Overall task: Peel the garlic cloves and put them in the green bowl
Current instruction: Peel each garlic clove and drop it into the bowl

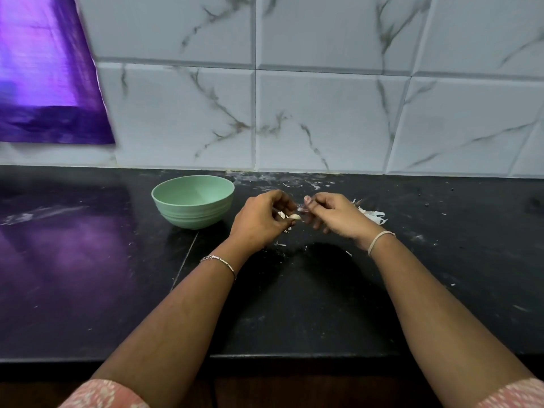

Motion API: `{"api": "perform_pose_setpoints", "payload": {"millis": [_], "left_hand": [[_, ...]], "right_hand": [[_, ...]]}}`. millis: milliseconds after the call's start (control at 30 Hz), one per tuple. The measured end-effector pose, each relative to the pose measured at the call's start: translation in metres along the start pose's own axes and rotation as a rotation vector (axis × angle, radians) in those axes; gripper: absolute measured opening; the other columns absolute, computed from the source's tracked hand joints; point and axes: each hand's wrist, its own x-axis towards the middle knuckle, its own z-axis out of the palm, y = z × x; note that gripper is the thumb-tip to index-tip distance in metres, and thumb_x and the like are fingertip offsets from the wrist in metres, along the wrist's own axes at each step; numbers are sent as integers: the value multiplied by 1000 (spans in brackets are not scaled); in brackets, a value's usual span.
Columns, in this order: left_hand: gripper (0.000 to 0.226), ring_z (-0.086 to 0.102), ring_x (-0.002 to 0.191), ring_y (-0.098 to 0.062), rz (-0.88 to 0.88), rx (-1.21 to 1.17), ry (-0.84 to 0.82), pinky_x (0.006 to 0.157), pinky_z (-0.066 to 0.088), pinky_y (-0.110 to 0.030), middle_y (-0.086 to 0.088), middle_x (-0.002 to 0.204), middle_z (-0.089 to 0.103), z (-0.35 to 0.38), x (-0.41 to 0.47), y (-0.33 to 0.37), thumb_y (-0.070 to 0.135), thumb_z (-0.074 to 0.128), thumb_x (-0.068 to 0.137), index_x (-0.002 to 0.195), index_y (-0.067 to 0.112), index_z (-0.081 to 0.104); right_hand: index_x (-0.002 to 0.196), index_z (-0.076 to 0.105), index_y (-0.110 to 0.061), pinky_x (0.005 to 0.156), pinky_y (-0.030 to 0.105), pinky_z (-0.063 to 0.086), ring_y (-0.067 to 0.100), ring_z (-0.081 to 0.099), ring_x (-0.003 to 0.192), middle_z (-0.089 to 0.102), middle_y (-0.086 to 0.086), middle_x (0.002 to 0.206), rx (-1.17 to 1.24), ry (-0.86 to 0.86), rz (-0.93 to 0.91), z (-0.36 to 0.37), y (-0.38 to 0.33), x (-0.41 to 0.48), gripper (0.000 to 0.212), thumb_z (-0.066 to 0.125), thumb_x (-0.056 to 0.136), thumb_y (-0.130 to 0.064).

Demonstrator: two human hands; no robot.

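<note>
On the black counter [412,290] beneath marbled tiles [323,119], green bowl [191,214] and garlic skins [374,216].

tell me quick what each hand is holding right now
left hand: closed, holding a garlic clove
right hand: closed, fingertips pinching what looks like a bit of peel at the clove's end

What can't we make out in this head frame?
All head view.
Green bowl: near floor hidden by its own wall.
Garlic clove: remaining skin unclear; tiny, left hand covers part.
Right hand: whether its fingertips pinch skin; too small.
Peel pile: partly behind right hand.
</note>
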Motion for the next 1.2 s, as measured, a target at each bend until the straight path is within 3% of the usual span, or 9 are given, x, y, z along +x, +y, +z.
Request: {"api": "perform_pose_setpoints", "payload": {"millis": [67,167,300,567,633,700,800,1033,1200], "left_hand": [[25,64,67,-6,-4,-32,18,69,58,-40,21,74,68,0,0,0,27,83,71,77,39,61],[29,67,69,-13,-14,-131,44,72,58,-42,13,74,70,-1,1,2,21,86,69,76,34,62],[34,67,74,-17,-47,-348,36,82,58,-41,0,77,69,-2,3,5,2,86,67,79,22,61],[32,64,67,-8,-26,-348,-126,68,54,-23,1,79,70,-5,3,4,2,85,68,83,20,64],[25,63,70,-8,-36,-287,-168,72,54,-28,1,84,70,-6,3,1,3,78,78,90,20,64],[13,63,78,-8,-24,-65,-80,77,55,-34,7,89,69,-7,3,-4,13,67,90,98,23,65],[17,64,94,-17,-22,235,29,79,53,-39,9,100,70,-10,0,-4,30,49,99,110,29,62],[19,63,96,-18,-30,269,72,80,51,-38,9,98,70,-11,-1,-4,42,50,97,108,31,60],[29,63,101,-21,-64,273,60,82,50,-38,4,103,71,-8,-5,-2,45,47,97,120,28,53]], "right_hand": [[98,64,-10,54,15,45,11,60,70,68,8,87,54,-83,-8,4,-1,-1,20,57,97,-29],[93,65,-14,59,18,47,8,56,73,66,6,84,41,-59,-47,7,3,1,8,65,92,-21],[96,60,-11,60,19,50,7,64,72,70,3,81,297,-89,0,7,1,1,9,63,93,-19],[85,64,-11,53,16,43,10,56,64,69,4,70,298,-85,64,1,-1,-1,11,74,83,-14],[84,64,-10,50,15,45,9,55,58,66,3,66,277,-95,88,-1,0,-2,11,74,83,-12],[83,65,-7,47,15,46,6,53,51,65,3,63,255,-120,107,-3,-1,-4,9,74,83,-9],[84,66,-1,47,16,48,6,56,50,66,5,65,199,-192,129,-5,-2,-6,9,72,84,-7],[77,66,-1,46,14,49,6,60,49,67,7,64,30,-333,222,-4,-6,-6,9,71,84,-2],[76,64,-1,43,15,46,6,56,42,64,9,62,-139,-384,232,0,-13,5,17,63,92,-5]]}}
